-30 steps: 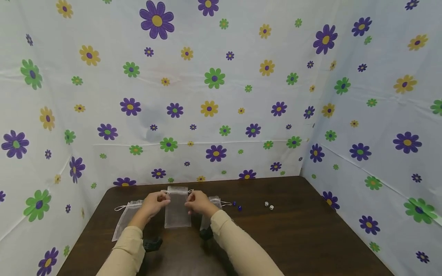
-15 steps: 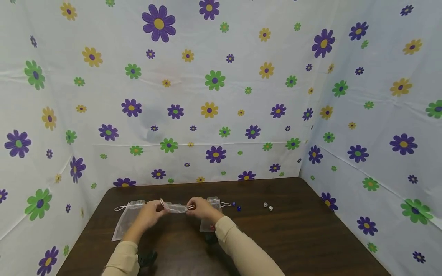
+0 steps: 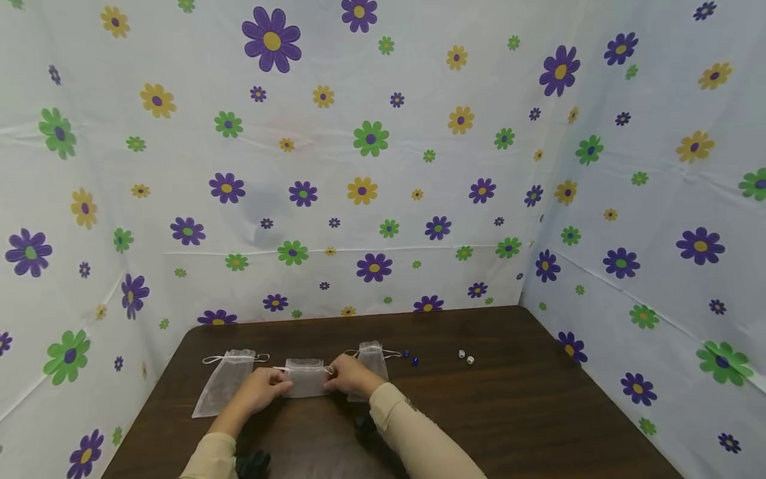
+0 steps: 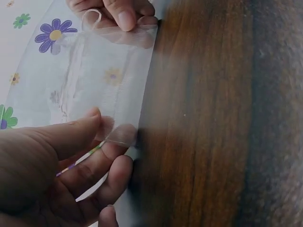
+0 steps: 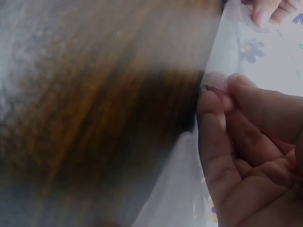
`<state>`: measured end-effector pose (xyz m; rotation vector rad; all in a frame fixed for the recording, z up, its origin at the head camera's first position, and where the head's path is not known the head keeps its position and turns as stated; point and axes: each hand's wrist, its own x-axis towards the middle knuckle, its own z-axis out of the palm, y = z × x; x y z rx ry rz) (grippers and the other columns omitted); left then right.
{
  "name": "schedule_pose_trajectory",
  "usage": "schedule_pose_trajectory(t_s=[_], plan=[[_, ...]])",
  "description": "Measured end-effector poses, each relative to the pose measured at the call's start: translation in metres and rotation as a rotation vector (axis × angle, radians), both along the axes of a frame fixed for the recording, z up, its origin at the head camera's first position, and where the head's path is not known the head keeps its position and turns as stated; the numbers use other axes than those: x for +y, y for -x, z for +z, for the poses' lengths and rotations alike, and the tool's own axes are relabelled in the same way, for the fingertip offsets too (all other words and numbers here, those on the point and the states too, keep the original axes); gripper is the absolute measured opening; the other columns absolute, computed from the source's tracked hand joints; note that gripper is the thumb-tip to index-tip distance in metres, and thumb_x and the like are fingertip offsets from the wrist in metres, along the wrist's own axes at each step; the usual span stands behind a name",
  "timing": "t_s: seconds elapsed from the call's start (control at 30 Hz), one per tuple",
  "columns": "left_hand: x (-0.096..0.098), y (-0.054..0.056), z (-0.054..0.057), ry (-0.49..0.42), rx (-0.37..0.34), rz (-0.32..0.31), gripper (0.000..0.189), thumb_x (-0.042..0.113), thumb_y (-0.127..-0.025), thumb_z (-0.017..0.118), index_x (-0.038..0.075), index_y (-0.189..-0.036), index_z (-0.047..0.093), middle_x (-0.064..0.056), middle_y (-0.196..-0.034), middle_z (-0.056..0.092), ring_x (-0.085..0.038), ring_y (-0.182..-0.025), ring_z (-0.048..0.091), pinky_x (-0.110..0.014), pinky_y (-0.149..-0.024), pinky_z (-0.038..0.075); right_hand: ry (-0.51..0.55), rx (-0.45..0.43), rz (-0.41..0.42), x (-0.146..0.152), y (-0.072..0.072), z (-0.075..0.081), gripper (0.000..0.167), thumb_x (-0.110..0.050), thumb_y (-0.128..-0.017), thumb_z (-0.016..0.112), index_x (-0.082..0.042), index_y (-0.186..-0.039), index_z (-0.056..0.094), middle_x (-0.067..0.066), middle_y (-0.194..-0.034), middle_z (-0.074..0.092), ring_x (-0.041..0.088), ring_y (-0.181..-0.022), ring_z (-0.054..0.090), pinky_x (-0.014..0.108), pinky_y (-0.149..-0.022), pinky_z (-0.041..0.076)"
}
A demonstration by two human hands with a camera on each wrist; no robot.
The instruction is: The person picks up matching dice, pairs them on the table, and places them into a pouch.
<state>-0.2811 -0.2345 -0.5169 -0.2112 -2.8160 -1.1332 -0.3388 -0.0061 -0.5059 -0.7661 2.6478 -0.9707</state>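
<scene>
A sheer white organza drawstring bag (image 3: 306,380) is held between both hands in the middle of the table. My left hand (image 3: 258,391) pinches its left side between thumb and fingers, and the left wrist view shows the thumb (image 4: 78,135) on the mesh. On the opposite side my right hand (image 3: 354,376) pinches the bag, thumb against forefinger in the right wrist view. A white cord loop (image 4: 93,18) sticks out near the right hand. Flowers on the wall cloth show through the bag (image 4: 102,71), and nothing is visible inside it.
A second organza bag (image 3: 223,389) lies left of the left hand. A third bag (image 3: 373,361) lies by the right hand, partly hidden by it. Two blue dice (image 3: 415,361) and two white dice (image 3: 470,360) sit farther right on the dark wooden table (image 3: 509,406).
The held bag was long and flat to the head camera, then tipped nearly edge-on. Now it faces the camera again, looking shorter, and both hands sit lower and nearer the person.
</scene>
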Motion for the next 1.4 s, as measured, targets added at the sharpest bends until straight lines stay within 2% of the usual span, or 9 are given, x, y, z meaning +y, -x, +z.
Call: schedule_pose_trajectory(t_s=[0.13,0.27,0.33,0.43,0.53,0.87,0.97,1.13,1.4], plan=[[-0.007,0.001,0.003,-0.012,0.008,0.006,0.013,0.014,-0.089,0.078,0.005,-0.084,0.070,-0.002,-0.081,0.069,-0.016,-0.074,0.061,-0.036,-0.068,0.049,0.023,0.010,-0.007,0.000,0.001,0.000,0.016,-0.005,-0.085,0.081,-0.007,-0.072,0.074,-0.008,-0.062,0.060,0.005,-0.059,0.048,0.022,-0.059,0.043],[-0.014,0.001,0.009,-0.070,0.057,0.038,0.028,0.011,-0.086,0.082,0.002,-0.099,0.058,-0.007,-0.093,0.069,-0.022,-0.082,0.065,-0.038,-0.069,0.051,0.035,0.007,-0.008,0.000,0.001,-0.001,0.016,-0.004,-0.085,0.081,-0.006,-0.071,0.074,-0.009,-0.062,0.060,0.004,-0.060,0.049,0.021,-0.059,0.043],[-0.016,0.001,0.010,-0.093,0.106,-0.003,0.038,0.009,-0.084,0.083,0.003,-0.107,0.054,-0.011,-0.103,0.067,-0.027,-0.090,0.064,-0.041,-0.075,0.052,0.039,-0.001,-0.012,0.001,0.001,-0.002,0.015,-0.004,-0.085,0.081,-0.006,-0.072,0.074,-0.009,-0.062,0.060,0.004,-0.061,0.049,0.021,-0.060,0.043],[-0.014,0.002,0.008,-0.092,0.165,-0.131,0.045,0.010,-0.085,0.083,0.005,-0.120,0.056,-0.016,-0.118,0.061,-0.036,-0.106,0.061,-0.051,-0.087,0.052,0.039,-0.003,-0.013,0.003,-0.001,-0.004,0.014,-0.005,-0.085,0.081,-0.006,-0.073,0.075,-0.008,-0.062,0.062,0.003,-0.060,0.050,0.021,-0.061,0.045],[-0.011,0.002,0.003,-0.069,0.176,-0.206,0.047,0.013,-0.088,0.081,0.007,-0.129,0.059,-0.018,-0.128,0.060,-0.041,-0.117,0.057,-0.059,-0.095,0.048,0.042,-0.010,-0.002,0.005,-0.002,-0.006,0.012,-0.004,-0.085,0.081,-0.004,-0.074,0.076,-0.004,-0.063,0.065,0.003,-0.059,0.051,0.020,-0.060,0.046],[-0.007,0.010,0.002,-0.025,0.160,-0.205,0.011,0.017,-0.091,0.076,0.018,-0.100,0.070,0.000,-0.103,0.071,-0.029,-0.101,0.069,-0.045,-0.085,0.056,0.032,0.034,0.034,0.003,0.000,-0.011,0.011,-0.005,-0.084,0.082,-0.004,-0.075,0.077,-0.004,-0.065,0.066,0.000,-0.059,0.050,0.018,-0.059,0.044],[-0.008,0.010,0.001,0.016,0.159,-0.218,0.008,0.022,-0.092,0.076,0.020,-0.098,0.071,0.005,-0.100,0.071,-0.025,-0.098,0.068,-0.045,-0.083,0.055,0.036,0.032,0.020,0.003,0.000,-0.011,0.012,-0.005,-0.084,0.083,-0.003,-0.074,0.077,-0.003,-0.066,0.067,0.001,-0.059,0.049,0.018,-0.059,0.043],[-0.009,0.012,0.000,-0.010,0.151,-0.229,0.006,0.024,-0.092,0.075,0.020,-0.095,0.072,0.009,-0.093,0.070,-0.013,-0.090,0.066,-0.036,-0.079,0.055,0.061,0.022,0.009,0.004,-0.002,-0.006,0.012,-0.002,-0.083,0.082,-0.001,-0.074,0.076,0.002,-0.067,0.069,0.002,-0.057,0.047,0.018,-0.056,0.041],[-0.011,0.014,0.004,-0.045,0.192,-0.243,0.006,0.020,-0.094,0.073,0.015,-0.092,0.073,0.009,-0.088,0.071,-0.003,-0.080,0.060,-0.028,-0.072,0.051,0.004,0.072,0.023,0.004,-0.001,-0.003,0.011,-0.006,-0.084,0.083,-0.006,-0.075,0.077,-0.007,-0.068,0.067,0.000,-0.060,0.049,0.017,-0.060,0.044]])
